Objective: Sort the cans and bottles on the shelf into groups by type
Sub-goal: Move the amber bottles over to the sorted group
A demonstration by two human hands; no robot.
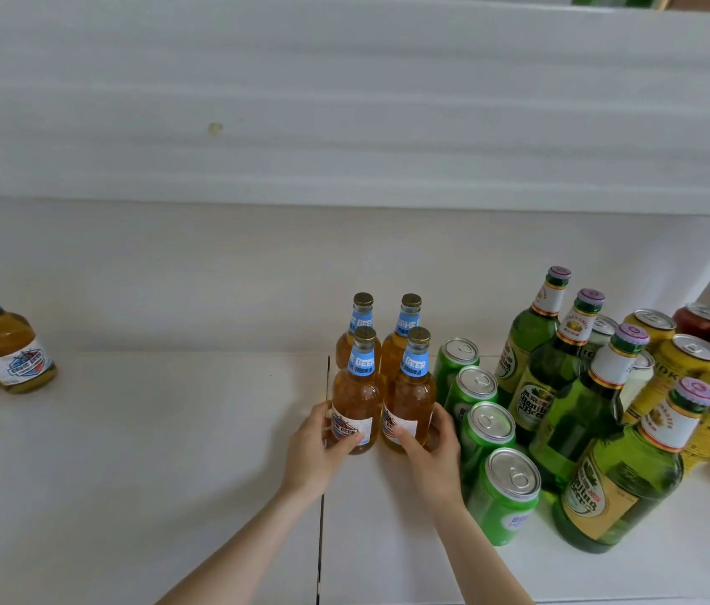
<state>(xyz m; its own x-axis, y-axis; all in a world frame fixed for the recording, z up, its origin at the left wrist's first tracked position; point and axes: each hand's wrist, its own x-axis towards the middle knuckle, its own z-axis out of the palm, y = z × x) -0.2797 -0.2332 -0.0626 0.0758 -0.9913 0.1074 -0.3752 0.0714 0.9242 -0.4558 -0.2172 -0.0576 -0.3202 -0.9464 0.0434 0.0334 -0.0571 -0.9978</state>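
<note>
Two amber bottles are held at the front of a square of four, near the middle of the shelf (126,451). The left hand (316,449) is wrapped round the lower body of the front left bottle (355,393), with the thumb laid across the label. The right hand (431,456) is wrapped in the same way round the front right bottle (410,393). The hands are apart, with one bottle clamped in each. Both bottles seem to stand on the shelf, but their bases are partly hidden by the fingers.

The low grip is probably chosen because a tall, narrow bottle is steadied best near its base. The front pair is set close before the back pair (361,325), it is judged, so that one type makes one tight block.

All four bottles are upright: the long axis is vertical, the caps point up and the labels are turned toward the person.

Just to the right a row of green cans (481,430) is lined up, near the right hand. Beyond it the green bottles (580,403), yellow cans (689,355) and red cans (700,320) are grouped.

Two stray bottles (10,347) of the amber type stand well apart at the far left, also upright. It is judged that they remain to be joined to the block.
</note>
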